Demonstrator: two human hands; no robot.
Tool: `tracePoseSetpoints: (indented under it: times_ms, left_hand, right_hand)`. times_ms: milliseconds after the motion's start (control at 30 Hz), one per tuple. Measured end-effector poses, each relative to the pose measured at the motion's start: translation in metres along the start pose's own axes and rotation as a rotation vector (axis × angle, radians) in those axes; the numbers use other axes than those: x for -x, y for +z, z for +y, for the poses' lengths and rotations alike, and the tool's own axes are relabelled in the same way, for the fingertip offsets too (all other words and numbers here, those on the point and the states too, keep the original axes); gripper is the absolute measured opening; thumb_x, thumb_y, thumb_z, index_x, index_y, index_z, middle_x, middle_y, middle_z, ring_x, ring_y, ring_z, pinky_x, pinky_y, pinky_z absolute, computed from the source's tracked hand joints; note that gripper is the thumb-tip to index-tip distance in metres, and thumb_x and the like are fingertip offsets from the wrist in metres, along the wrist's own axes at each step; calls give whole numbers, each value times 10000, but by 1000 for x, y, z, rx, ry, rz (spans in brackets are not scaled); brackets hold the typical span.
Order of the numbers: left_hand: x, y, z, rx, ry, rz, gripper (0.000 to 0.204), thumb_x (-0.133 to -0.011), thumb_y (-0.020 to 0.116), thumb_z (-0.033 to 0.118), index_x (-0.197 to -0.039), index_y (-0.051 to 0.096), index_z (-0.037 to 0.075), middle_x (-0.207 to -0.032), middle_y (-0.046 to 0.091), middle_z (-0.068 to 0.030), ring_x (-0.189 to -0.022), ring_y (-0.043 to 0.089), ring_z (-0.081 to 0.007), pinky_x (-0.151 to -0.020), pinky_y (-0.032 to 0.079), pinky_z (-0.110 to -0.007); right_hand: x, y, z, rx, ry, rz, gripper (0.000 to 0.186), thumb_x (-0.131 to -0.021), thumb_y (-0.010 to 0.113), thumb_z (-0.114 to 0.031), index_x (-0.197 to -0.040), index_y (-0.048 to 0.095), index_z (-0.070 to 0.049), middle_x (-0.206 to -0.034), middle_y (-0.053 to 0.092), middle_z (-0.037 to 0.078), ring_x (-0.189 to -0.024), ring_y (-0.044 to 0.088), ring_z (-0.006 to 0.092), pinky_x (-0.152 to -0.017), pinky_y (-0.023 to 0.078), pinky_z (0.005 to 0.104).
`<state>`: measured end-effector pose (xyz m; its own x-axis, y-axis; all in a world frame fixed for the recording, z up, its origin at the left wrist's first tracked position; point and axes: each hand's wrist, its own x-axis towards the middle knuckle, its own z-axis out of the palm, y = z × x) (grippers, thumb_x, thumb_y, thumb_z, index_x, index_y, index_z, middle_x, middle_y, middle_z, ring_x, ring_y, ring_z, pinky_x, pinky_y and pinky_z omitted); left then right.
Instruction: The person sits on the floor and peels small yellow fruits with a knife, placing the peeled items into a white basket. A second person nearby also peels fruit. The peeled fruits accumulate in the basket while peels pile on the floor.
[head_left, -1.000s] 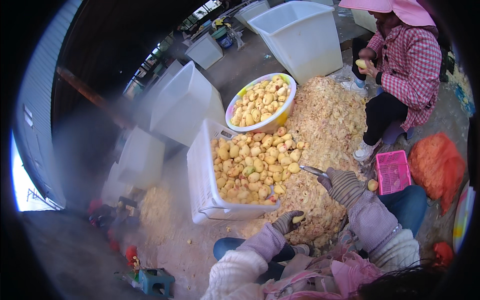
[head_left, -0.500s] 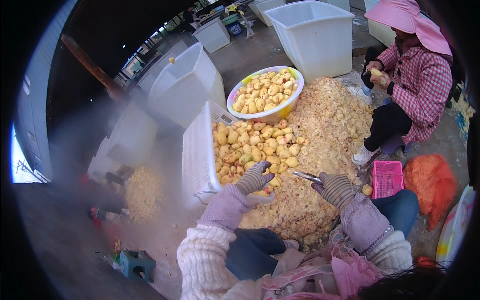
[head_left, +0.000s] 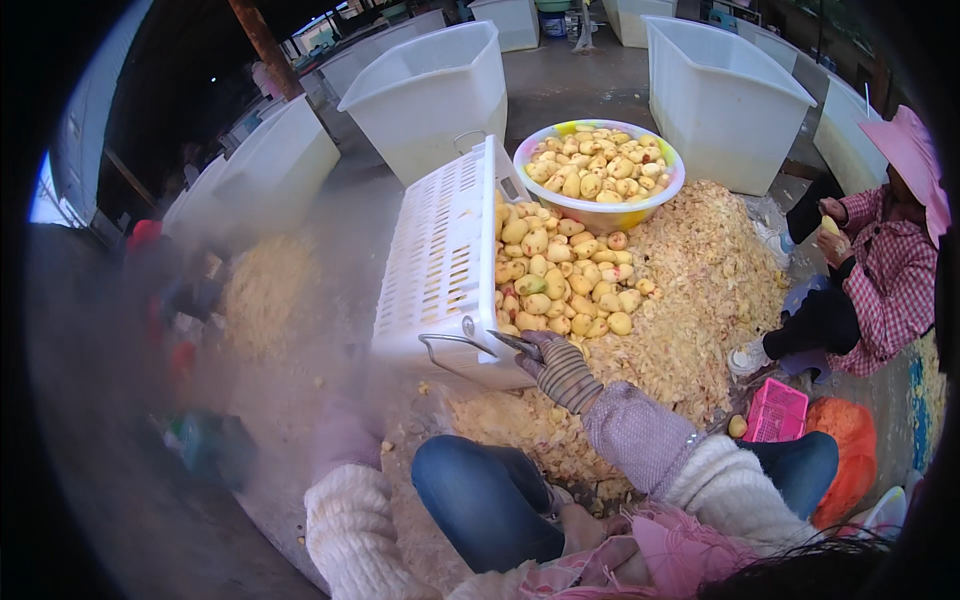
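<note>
My right hand, in a striped glove, is closed round a slim metal peeler that points left, in front of the near end of the white slotted basket. Peeled potatoes lie heaped along the basket's right side, one of them greenish. A haze over the picture's left swallows my left hand; only its mauve cuff and white knit sleeve show, reaching left of the basket. Its fingers cannot be made out.
Behind the heap stands a round basin full of peeled potatoes. A broad pile of peelings spreads to the right. A co-worker sits beyond, holding a potato. Near my right knee are a pink basket and an orange net bag. Large white tubs stand behind.
My left hand has left the potatoes at the basket's near end and swung left into the haze. My right hand, still with the peeler, has come left beside the basket. The view has turned left.
</note>
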<state>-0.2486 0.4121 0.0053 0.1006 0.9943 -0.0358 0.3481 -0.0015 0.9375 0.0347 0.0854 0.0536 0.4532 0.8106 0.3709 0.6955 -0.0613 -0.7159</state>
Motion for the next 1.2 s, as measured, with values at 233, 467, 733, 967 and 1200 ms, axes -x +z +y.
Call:
tracePoseSetpoints:
  times_ms: [233, 467, 733, 967, 1200]
  left_hand:
    - [-34, 20, -72, 11, -282, -7, 317, -907, 618, 295, -1084, 645, 34, -952, 669, -84, -845, 619, -170, -740, 504, -300]
    - [-52, 35, -60, -29, -321, 17, 344, -901, 619, 337, -1068, 657, 39, -933, 673, -83, -829, 620, -169, -730, 501, -297]
    - [-97, 39, -61, -30, -334, 14, 377, -895, 619, 386, -1049, 671, 46, -911, 677, -81, -810, 622, -168, -719, 498, -293]
    - [-75, 66, -53, -390, -176, 30, 489, -872, 592, 503, -969, 715, 41, -841, 701, -126, -780, 645, -271, -738, 493, -364]
    - [12, 88, 103, -600, 522, 38, 398, -887, 614, 278, -1172, 589, 1, -1101, 638, -195, -933, 631, -370, -843, 490, -420]
  right_hand:
    - [-52, 76, -4, -910, 488, -113, 361, -876, 650, -143, -1155, 562, 68, -1002, 685, 177, -892, 664, 216, -802, 512, 308]
    - [-54, 67, 14, -505, 371, -227, 434, -818, 703, -315, -1038, 596, 42, -800, 671, 200, -730, 662, 323, -697, 518, 383]
    - [-62, 47, 46, -556, 242, -224, 320, -847, 669, -253, -1000, 589, 17, -848, 678, 194, -760, 676, 307, -641, 527, 363]
    - [-59, 50, 34, -468, 206, -285, 272, -818, 737, -148, -1002, 639, 26, -795, 691, 106, -701, 657, 126, -644, 524, 266]
    - [-151, -18, 50, 83, -153, -107, 264, -760, 730, -254, -939, 660, -73, -810, 670, 85, -764, 656, 248, -709, 513, 364]
